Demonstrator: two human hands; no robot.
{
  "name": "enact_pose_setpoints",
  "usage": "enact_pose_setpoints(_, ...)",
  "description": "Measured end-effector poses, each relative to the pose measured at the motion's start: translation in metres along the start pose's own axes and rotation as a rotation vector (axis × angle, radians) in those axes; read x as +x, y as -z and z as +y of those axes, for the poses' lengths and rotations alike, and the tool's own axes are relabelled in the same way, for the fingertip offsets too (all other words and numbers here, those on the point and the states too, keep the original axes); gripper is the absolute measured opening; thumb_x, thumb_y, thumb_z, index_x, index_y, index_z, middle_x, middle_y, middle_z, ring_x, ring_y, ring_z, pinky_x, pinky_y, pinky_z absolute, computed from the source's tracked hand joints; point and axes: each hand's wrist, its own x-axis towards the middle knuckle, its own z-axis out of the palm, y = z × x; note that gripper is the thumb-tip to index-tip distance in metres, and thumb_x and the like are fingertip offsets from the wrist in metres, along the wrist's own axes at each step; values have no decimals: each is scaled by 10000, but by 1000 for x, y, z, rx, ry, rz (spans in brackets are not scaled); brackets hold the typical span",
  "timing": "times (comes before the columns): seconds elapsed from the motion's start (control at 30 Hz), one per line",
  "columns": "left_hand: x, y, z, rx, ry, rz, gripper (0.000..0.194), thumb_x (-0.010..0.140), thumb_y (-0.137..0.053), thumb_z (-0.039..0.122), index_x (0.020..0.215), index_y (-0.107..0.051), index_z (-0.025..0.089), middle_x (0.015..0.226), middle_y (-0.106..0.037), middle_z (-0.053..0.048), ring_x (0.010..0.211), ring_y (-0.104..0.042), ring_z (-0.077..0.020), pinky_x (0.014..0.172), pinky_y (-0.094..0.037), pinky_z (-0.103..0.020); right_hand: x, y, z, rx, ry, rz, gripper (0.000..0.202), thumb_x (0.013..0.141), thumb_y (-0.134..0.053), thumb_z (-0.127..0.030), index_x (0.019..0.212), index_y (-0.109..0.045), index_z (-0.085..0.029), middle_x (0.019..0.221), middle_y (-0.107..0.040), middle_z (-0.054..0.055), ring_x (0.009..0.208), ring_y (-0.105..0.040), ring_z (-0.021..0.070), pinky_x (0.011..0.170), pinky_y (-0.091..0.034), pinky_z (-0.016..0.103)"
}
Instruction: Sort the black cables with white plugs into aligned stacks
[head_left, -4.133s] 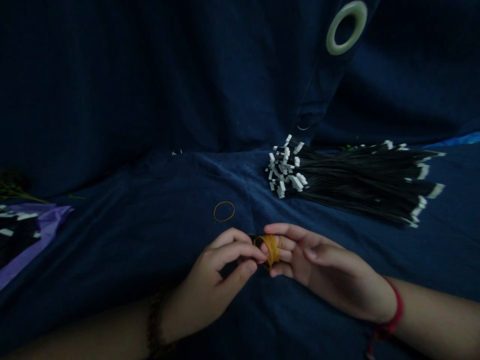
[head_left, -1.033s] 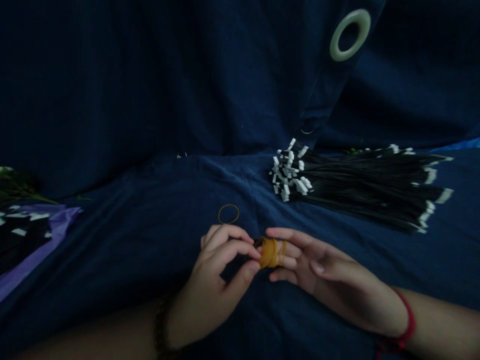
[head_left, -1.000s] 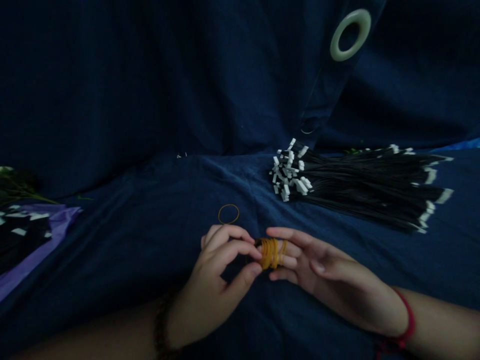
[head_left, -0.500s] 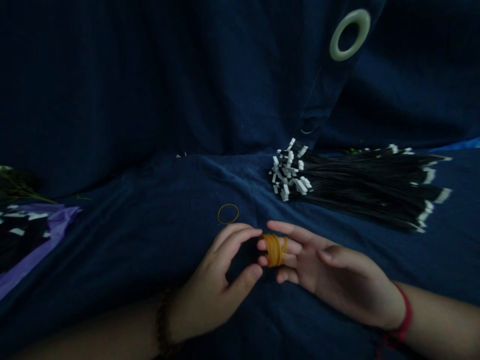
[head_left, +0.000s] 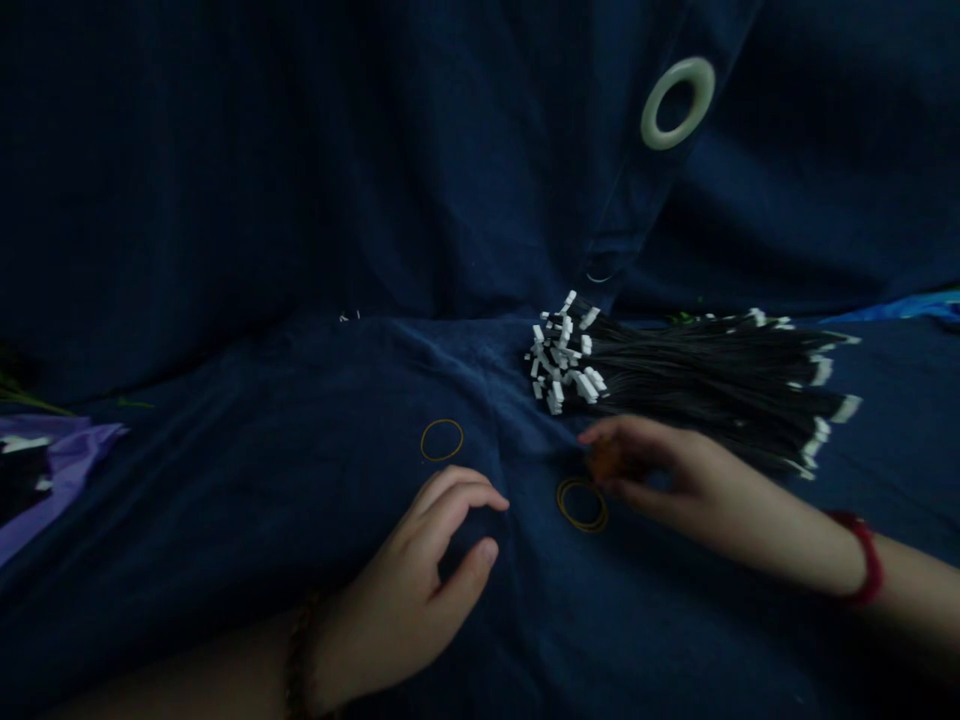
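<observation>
My left hand (head_left: 420, 590) hovers over the dark blue cloth with thumb and fingers apart, holding nothing. To its right, my right hand (head_left: 675, 480) is turned palm down, its fingers curved around a blurred bundle of orange-yellow rubber bands (head_left: 609, 459). Just beside those fingertips, a few loose yellow rubber bands (head_left: 582, 505) lie overlapping on the cloth. One single rubber band (head_left: 442, 440) rests above my left hand. Behind my right hand lies a large bundle of black cables (head_left: 697, 365) with white connectors (head_left: 562, 355) at its ends.
A purple wrapper (head_left: 79, 465) with black and white pieces lies at the left edge. Dark blue cloth (head_left: 300, 480) covers the surface and hangs behind. A pale ring (head_left: 678, 103) is at the upper right, and a bright blue strip (head_left: 907, 305) at the far right.
My right hand has turned over and moved right, away from my left hand. The rubber bands around its fingers are now bunched within its grasp, and loose bands now show on the cloth beside it.
</observation>
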Motion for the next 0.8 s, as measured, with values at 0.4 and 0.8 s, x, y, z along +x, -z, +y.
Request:
enact_pose_setpoints(0.4, 1, -1, 2, -2, -4, -9, 297, 862, -443, 102, 1116, -471, 251, 1138, -515, -36, 1096, -493, -140, 970, -404, -275, -8, -26, -10, -377, 233, -130, 422, 762, -490, -73, 1158, -560, -201, 1010, -632, 84, 915, -587, 232, 765, -469, 356)
enact_pose_setpoints(0.8, 1, -1, 1, -17, -13, -12, 299, 856, -445, 87, 1101, -474, 255, 1114, -519, -12, 1075, -499, -112, 960, -397, -238, -6, -32, -20, 981, -371, -84, 328, 784, -646, -225, 1075, -510, -162, 721, -559, -17, 561, -514, 55, 480, -370, 148)
